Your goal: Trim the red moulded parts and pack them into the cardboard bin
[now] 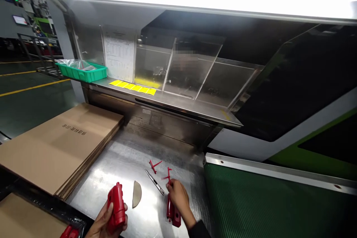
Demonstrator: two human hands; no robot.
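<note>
My left hand [103, 219] is closed around a red moulded plastic part [116, 208], held up over the near edge of the steel table. Farther right, my right hand [178, 195] pinches a thin branched red plastic sprue [168, 174]. Below that hand lie red plastic pieces [169, 208], partly covered by it; whether they join the sprue I cannot tell. A second red sprue [153, 166] rests on the metal. Between the hands are a slim silver craft knife [154, 181] and a flat grey half-round piece [137, 194].
Flat cardboard [64, 141] is stacked at the left. A green ribbed conveyor belt [279, 200] runs along the right. Above the steel table [122, 156], a shelf [189, 106] carries a green bin [90, 72] and yellow labels [132, 87]. More red parts [69, 231] show at bottom left.
</note>
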